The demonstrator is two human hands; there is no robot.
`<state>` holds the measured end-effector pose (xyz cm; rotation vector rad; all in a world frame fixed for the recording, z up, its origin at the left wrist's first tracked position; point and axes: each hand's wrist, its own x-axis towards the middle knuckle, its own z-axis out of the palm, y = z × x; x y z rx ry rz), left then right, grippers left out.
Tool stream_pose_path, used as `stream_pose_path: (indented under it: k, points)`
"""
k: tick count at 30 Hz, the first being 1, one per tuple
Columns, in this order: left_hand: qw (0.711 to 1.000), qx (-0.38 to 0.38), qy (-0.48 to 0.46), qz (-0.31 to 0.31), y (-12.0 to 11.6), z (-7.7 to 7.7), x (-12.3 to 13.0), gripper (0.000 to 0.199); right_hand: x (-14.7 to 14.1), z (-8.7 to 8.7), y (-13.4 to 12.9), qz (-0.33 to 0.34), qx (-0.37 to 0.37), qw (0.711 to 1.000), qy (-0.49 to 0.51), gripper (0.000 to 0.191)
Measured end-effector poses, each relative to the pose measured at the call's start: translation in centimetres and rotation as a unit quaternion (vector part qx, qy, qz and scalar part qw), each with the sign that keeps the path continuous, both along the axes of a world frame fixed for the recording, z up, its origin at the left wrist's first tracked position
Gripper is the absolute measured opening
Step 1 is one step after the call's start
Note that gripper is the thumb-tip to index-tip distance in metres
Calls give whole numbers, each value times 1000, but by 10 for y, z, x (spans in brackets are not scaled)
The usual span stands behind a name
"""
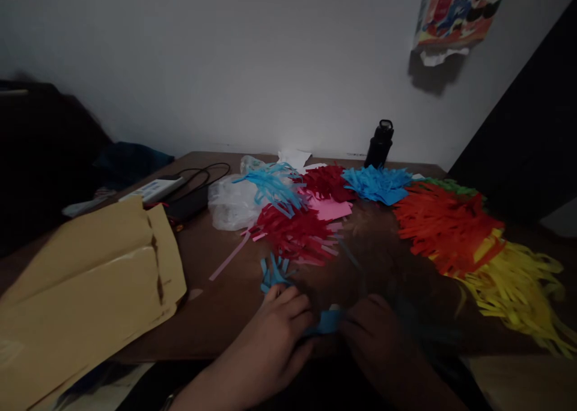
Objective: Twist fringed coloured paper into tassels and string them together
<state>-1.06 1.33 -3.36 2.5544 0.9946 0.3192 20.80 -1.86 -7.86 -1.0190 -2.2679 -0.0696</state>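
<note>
Low in the head view, at the table's near edge, my left hand (286, 315) is closed round a piece of blue fringed paper (274, 274). Its cut strips stick up beyond my fingers. A flat blue stretch of paper spans the gap to my right hand (376, 327), whose fingers pinch the other side. The right hand lies in dim light and is partly blurred. Just beyond my hands rests a heap of red fringed paper (295, 234) with pink paper (329, 208) behind it. Light-blue strips (277, 185) lie on a clear plastic bag (229, 200).
A brown padded envelope (90, 285) covers the left side. Behind it lie a white power strip (155, 187) and cables. Orange (446, 225) and yellow fringe (518, 285) spread on the right. A black bottle (379, 145) stands near the wall, beside blue fringe (377, 184).
</note>
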Motion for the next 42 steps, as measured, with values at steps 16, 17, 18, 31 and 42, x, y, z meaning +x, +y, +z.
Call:
stream_pose_path:
  k: [16,17,18,31,42]
  points:
    - [998,-31,-56,-25,-7,-5,-8,21,12,-7,-20,-29,-87,995,40,11]
    - [997,-38,-60,-23,-6,-4,-8,21,13,-7,-20,-31,-85,995,39,11]
    - [997,-46,-64,-22,-6,-3,-8,21,14,-7,-20,-32,-80,996,39,13]
    - [996,-20,-47,73,-7,-9,-2,21,8,-7,-9,-149,-22,985,-83,30]
    - [1000,29,-9,1,-11,-9,-1,24,2,-1,-9,-102,17,995,-10,28]
